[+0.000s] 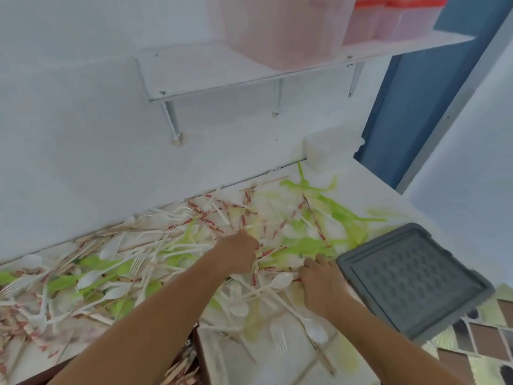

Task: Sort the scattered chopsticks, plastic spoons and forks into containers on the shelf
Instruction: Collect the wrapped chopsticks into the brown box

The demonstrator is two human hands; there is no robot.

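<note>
A jumble of white plastic spoons [280, 282], white forks [278, 339], green utensils [338, 215] and red-and-white wrapped chopsticks [244, 215] covers the white counter [394, 201]. My left hand [238, 254] is curled over the pile near its middle and seems to pinch wrapped chopsticks. My right hand [319, 282] lies in the pile beside the grey lid, fingers down among utensils; its grasp is hidden. On the wall shelf [205, 76] above stand translucent pink containers [280, 31].
A grey ridged lid [410, 282] lies at the counter's right edge. A small white box [327, 151] sits at the back by a blue door frame [402, 112]. Red-lidded tubs [402, 18] stand at the shelf's right end. Shelf brackets [173, 120] hang below.
</note>
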